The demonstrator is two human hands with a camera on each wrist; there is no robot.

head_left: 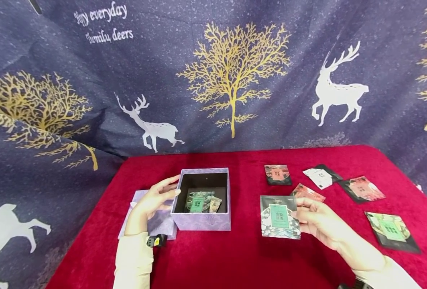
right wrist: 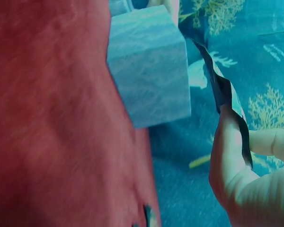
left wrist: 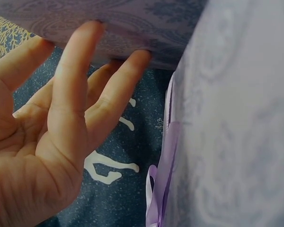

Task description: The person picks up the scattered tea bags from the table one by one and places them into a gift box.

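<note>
An open purple box [head_left: 201, 222] with a dark inside stands left of the middle of the table. In it lie a sachet with a green label [head_left: 197, 204] and a small beige packet [head_left: 215, 204]. My left hand [head_left: 158, 197] touches the box's left side; in the left wrist view its fairly straight fingertips [left wrist: 141, 57] rest against the patterned wall. To the right of the box, my right hand [head_left: 316, 218] pinches a flat black-backed sachet with a green label [head_left: 279, 216] by its right edge, raised over the table. The right wrist view shows this sachet [right wrist: 222, 90] edge-on between thumb and fingers.
Behind the left hand lies the purple lid [head_left: 163, 224]. On the red cloth [head_left: 242, 261] at the right are a red-label sachet [head_left: 277, 174], a white one [head_left: 320, 178], a pink one [head_left: 366, 188], a partly covered red one [head_left: 309, 193] and a green one [head_left: 391, 230].
</note>
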